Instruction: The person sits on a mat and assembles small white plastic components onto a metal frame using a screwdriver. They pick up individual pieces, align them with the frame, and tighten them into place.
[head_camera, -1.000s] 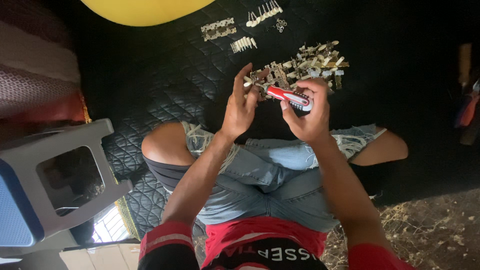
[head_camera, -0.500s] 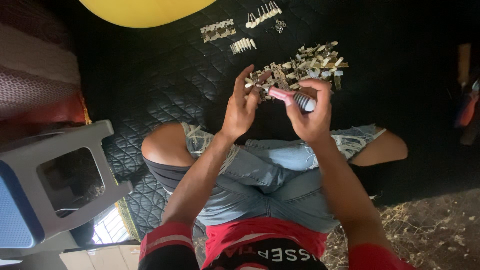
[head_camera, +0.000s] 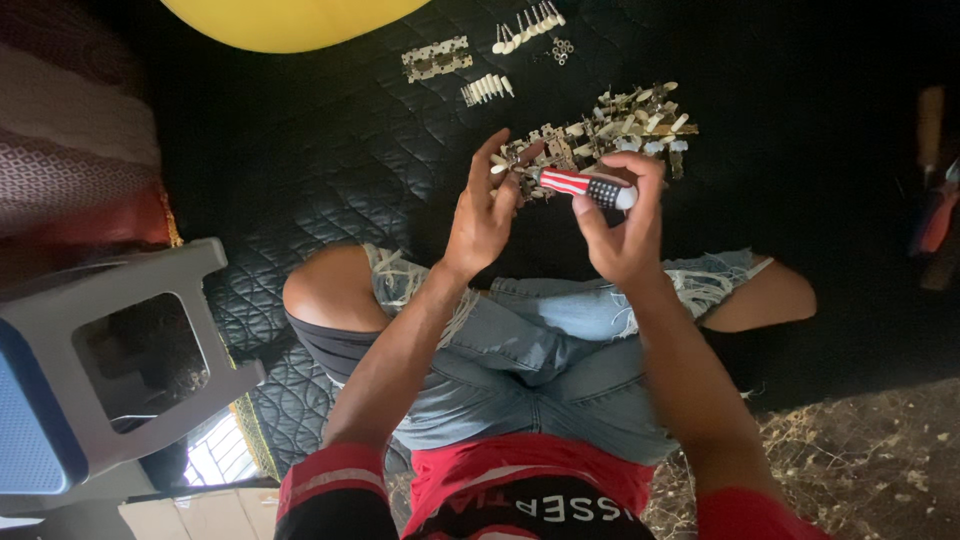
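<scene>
A black quilted mat (head_camera: 300, 170) covers most of the ground, and the person sits cross-legged on it in torn blue denim shorts (head_camera: 540, 370) and a red shirt. A grey and blue plastic stool (head_camera: 90, 380) lies tipped on its side at the lower left, half on the mat. The curved edge of a large yellow rounded object (head_camera: 290, 15) shows at the top, and a striped red and pale cloth (head_camera: 70, 150) runs down the left edge.

Beyond the knees lies a heap of small metal parts with cream knobs (head_camera: 640, 125). Farther off, well apart from the heap, sit a flat perforated metal plate (head_camera: 436, 58), a short row of cream pegs (head_camera: 486, 89) and a second row of cream-headed pegs (head_camera: 530, 25) with a few tiny rings beside it.

Both hands are raised close together above the near edge of the heap. The right hand (head_camera: 620, 225) is clamped around the red, white and black handle of a screwdriver (head_camera: 585, 186), thumb and fingers curled about it, the tool lying almost level and pointing left. The left hand (head_camera: 482, 215) pinches a small metal piece (head_camera: 520, 170) at the tool's tip, its fingers partly spread upward.
</scene>
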